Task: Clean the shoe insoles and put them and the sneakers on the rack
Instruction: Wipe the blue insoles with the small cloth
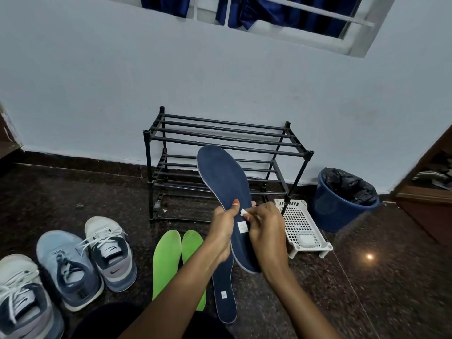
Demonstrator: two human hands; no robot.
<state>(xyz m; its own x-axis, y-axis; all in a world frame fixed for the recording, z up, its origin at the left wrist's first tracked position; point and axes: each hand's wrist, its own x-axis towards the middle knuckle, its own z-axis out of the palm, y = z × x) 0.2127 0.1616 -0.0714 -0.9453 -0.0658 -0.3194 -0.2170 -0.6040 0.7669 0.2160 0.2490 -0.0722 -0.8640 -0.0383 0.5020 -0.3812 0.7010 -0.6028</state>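
1. Head view: the left hand [223,231] is gripping a long navy-blue fabric-topped insole [225,179] near its heel, fingers wrapped behind and thumb lying on the top face. The insole is raised off the floor, toe up, in front of the black metal-tube shoe rack [147,167].
2. The right hand [266,233] is pinching a small white wad [243,212] with curled fingers, pressing it against the insole's top face just beside the left thumb.
3. A second navy-blue insole [223,297] is lying flat on the dark speckled stone floor [367,289], below the hands.
4. Two bright green insoles [166,260] are lying side by side just left of it.
5. Further left, a white-and-navy laced sneaker [110,253], a light-blue sneaker [68,267] and another white-and-navy sneaker [22,302] are standing on the floor, toes toward the wall.
6. A white perforated plastic basket [293,216] is sitting right of the rack, near a blue round bin [330,211] lined in black plastic.
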